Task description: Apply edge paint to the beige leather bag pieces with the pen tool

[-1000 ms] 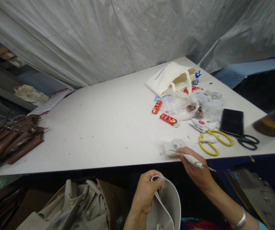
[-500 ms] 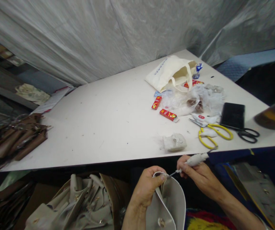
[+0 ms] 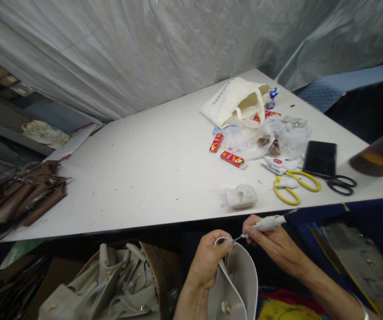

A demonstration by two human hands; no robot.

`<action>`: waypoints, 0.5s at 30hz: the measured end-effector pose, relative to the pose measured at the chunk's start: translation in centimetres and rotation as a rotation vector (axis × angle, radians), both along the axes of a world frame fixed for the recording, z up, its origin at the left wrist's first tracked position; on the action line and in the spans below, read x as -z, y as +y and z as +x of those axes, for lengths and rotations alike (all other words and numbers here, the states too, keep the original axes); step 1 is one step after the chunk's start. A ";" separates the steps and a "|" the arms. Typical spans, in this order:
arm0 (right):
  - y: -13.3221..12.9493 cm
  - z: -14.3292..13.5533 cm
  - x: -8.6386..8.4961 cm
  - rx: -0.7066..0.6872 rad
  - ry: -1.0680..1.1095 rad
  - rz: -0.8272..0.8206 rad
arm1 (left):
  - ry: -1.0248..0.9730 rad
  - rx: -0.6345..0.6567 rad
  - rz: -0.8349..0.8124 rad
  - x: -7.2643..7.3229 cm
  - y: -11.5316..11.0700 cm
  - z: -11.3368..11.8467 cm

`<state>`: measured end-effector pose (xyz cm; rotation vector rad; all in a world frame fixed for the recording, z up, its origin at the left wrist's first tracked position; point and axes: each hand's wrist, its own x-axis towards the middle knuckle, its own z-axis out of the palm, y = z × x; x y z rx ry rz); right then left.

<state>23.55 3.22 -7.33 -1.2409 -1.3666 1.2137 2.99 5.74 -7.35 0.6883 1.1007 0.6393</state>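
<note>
My left hand (image 3: 207,262) grips the top edge of a curved grey leather piece (image 3: 241,280) below the table's front edge. My right hand (image 3: 271,242) holds a thin tool with a white wrapped handle (image 3: 268,222). Its metal tip touches the leather's upper edge right beside my left thumb. A white crumpled wad (image 3: 241,196) lies on the white table (image 3: 144,169) just above both hands.
Yellow scissors (image 3: 294,184), black scissors (image 3: 340,184), a black wallet (image 3: 320,158), red small boxes (image 3: 233,158), clear plastic (image 3: 271,140) and a cream tote bag (image 3: 238,102) lie at the right. Brown leather pieces (image 3: 18,200) pile at the left edge. Grey leather pieces (image 3: 104,284) fill a box below.
My right hand left the white wad on the table and brought the tool down, turning its tip onto the leather edge held by my left hand.
</note>
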 end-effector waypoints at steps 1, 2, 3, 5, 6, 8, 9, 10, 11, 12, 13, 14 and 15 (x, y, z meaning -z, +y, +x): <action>-0.1 0.0 -0.1 -0.002 -0.020 0.006 | -0.012 -0.012 -0.006 0.1 0.0 0.0; -0.3 0.0 -0.2 -0.008 -0.038 0.009 | -0.021 -0.023 -0.012 0.3 0.0 0.0; -0.5 -0.1 -0.3 -0.019 -0.051 0.018 | -0.030 -0.037 -0.019 0.4 0.0 0.0; -0.8 -0.1 -0.3 -0.051 -0.070 0.045 | -0.054 -0.063 -0.043 0.7 0.0 0.0; -1.0 -0.1 -0.2 -0.069 -0.084 0.067 | -0.068 -0.074 -0.056 0.9 0.0 0.0; -1.2 -0.1 0.1 -0.121 -0.140 0.135 | -0.091 -0.091 -0.077 1.1 0.0 0.1; -1.3 0.0 0.2 -0.156 -0.183 0.199 | -0.100 -0.098 -0.086 1.2 0.0 0.1; -1.3 0.0 0.4 -0.196 -0.235 0.277 | -0.106 -0.102 -0.092 1.2 0.0 0.2; -1.3 0.1 0.4 -0.242 -0.289 0.357 | -0.108 -0.106 -0.093 1.2 0.0 0.2; -1.3 0.1 0.4 -0.283 -0.330 0.429 | -0.109 -0.106 -0.091 1.1 0.0 0.3; -1.4 0.2 0.3 -0.306 -0.346 0.470 | -0.106 -0.105 -0.082 1.0 0.0 0.4; -1.4 0.4 0.1 -0.303 -0.330 0.461 | -0.094 -0.104 -0.064 0.8 0.0 0.5; -1.5 0.5 -0.1 -0.263 -0.284 0.404 | -0.071 -0.102 -0.039 0.7 0.0 0.5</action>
